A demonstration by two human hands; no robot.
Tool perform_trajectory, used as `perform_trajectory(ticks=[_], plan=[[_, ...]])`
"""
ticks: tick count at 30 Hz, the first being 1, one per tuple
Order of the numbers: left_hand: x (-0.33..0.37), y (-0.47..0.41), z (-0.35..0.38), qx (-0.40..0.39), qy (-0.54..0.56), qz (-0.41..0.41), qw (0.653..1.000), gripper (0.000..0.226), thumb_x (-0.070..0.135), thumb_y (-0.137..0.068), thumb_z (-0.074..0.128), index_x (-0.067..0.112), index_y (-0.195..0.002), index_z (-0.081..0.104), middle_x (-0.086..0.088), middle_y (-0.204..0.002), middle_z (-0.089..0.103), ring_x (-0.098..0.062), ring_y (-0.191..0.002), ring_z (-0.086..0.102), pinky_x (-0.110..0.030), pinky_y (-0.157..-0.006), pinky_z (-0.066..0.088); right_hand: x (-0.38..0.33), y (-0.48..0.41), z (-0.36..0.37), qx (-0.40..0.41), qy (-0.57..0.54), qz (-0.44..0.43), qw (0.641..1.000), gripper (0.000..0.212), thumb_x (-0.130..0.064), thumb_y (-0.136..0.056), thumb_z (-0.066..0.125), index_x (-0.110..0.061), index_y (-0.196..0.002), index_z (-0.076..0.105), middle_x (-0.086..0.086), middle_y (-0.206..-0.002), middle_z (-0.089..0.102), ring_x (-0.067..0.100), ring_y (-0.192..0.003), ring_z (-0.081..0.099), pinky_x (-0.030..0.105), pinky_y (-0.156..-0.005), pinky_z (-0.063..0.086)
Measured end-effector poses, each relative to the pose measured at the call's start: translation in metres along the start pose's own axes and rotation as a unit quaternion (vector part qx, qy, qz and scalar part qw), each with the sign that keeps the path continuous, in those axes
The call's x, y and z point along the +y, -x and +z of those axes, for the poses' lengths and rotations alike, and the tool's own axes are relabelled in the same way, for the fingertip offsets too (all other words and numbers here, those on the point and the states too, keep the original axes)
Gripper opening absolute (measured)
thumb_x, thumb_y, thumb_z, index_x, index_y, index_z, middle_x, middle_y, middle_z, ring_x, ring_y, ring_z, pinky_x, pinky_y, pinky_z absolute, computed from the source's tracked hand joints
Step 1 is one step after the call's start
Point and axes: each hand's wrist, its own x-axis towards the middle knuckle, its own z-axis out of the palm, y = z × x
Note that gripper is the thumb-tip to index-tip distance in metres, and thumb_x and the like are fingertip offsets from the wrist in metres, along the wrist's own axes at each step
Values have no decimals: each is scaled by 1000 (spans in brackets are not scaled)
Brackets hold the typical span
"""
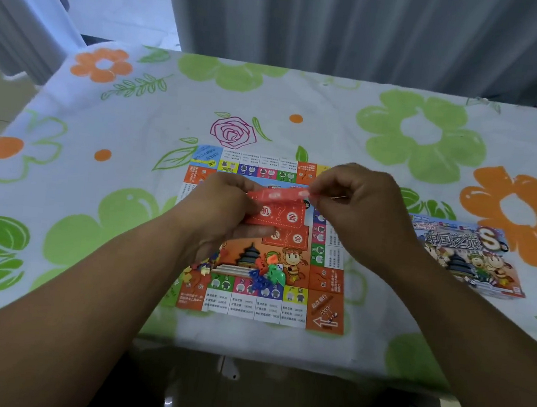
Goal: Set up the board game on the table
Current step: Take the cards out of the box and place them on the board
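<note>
Left hand: fingers curled, gripping a stack of red cards above the game board, which lies flat at the centre of the worktop. Plastic pieces rest on the board's near part. Right hand: thumb and fingers pinch the top card's right end. Game package: flat, further right.

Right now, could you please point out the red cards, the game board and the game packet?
red cards (279, 216): head view, face of the front card.
game board (327, 312): head view, orange near-right corner square.
game packet (464, 253): head view, middle of its printed front.
</note>
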Motion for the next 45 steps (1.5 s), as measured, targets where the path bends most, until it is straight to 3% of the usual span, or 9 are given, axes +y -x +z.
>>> perform_trajectory(ticks=[4, 9, 19, 25, 29, 32, 35, 39, 45], plan=[[1, 1, -2, 1, -11, -1, 1000, 18, -7, -100, 45, 2, -103, 60, -18, -100, 73, -25, -82, 77, -32, -67, 63, 9, 7, 6, -42, 36, 24, 998, 13, -5, -83, 65, -13, -87, 75, -4, -89, 70, 13, -82, 67, 42, -78, 58], [0, 2, -4, 8, -17, -3, 1000, 18, -7, -100, 45, 4, -100, 61, -17, -101, 72, -24, -79, 77, -29, -61, 62, 6, 2, 15, -25, -5, 95, 995, 9, -15, -85, 77, -14, -76, 75, -3, -73, 71, 15, -72, 69, 44, -77, 59], [8, -2, -31, 73, 6, 2, 997, 21, -8, -99, 46, -1, -114, 59, -24, -114, 66, -33, -87, 74, -30, -58, 62, 42, -7, 38, -19, -23, 273, 962, 23, -4, -83, 78, -20, -90, 62, 8, -104, 66, 27, -93, 68, 49, -79, 61], [7, 3, -30, 56, -11, 5, 998, 19, -8, -99, 46, 4, -102, 60, -21, -111, 66, -31, -89, 74, -35, -66, 64, 44, -6, 50, -35, 21, 268, 962, 19, -10, -84, 76, -19, -88, 60, 8, -98, 67, 29, -82, 71, 50, -77, 60], [7, 2, -28, 52, -29, 8, 998, 19, -7, -99, 48, 6, -96, 61, -18, -103, 70, -26, -84, 74, -36, -68, 64, 40, -5, 47, -47, 190, 217, 956, 17, -29, -85, 72, -22, -95, 60, 2, -102, 63, 22, -85, 64, 43, -79, 56], [4, 0, -25, 45, -34, 11, 998, 13, -4, -99, 53, 5, -95, 61, -16, -100, 71, -24, -81, 75, -34, -66, 64, 21, -5, 44, -28, 12, 200, 979, 15, -28, -97, 62, -16, -88, 64, 3, -90, 68, 18, -74, 66, 39, -68, 57], [1, -3, -20, 36, -38, 12, 999, 4, 3, -98, 59, 3, -101, 61, -16, -104, 71, -24, -85, 76, -31, -63, 62, 0, -4, 43, -58, -174, 234, 955, 32, -38, -100, 58, -7, -94, 67, 6, -79, 68, 16, -57, 62, 30, -50, 51], [-2, -6, -16, 19, -47, 7, 999, 11, 8, -98, 61, 1, -105, 64, -18, -106, 71, -27, -88, 75, -29, -61, 60, 1, -2, 42, -56, -125, 225, 965, 18, -21, -92, 72, -5, -97, 65, 8, -76, 70, 11, -52, 63, 28, -50, 55], [-3, -10, -18, 41, -53, 10, 998, 14, 6, -101, 55, 0, -109, 64, -19, -107, 72, -27, -89, 75, -28, -60, 60, 15, -6, 28, 1, -134, 275, 952, 11, -16, -98, 63, -6, -95, 66, 12, -82, 69, 17, -58, 64, 37, -60, 61]])
